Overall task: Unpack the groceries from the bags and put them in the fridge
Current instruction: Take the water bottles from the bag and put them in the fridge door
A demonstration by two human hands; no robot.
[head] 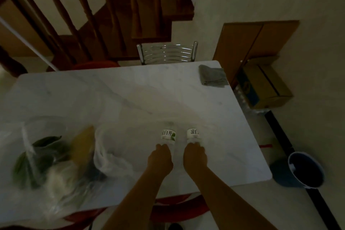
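Two clear water bottles with white labels stand side by side on the marble table (130, 95). My left hand (161, 158) is closed around the top of the left bottle (168, 134). The right bottle (193, 133) is gripped at its top by my right hand (195, 157). To the left lie clear plastic bags (56, 158) holding green leafy vegetables and a yellowish item. No fridge is in view.
A grey folded cloth (212, 75) lies at the table's far right corner. A chrome-backed chair (167, 53) stands behind the table, red seats at the near edge. A cardboard box (265, 86) and blue bucket (306, 169) sit on the floor at right. Wooden stairs rise behind.
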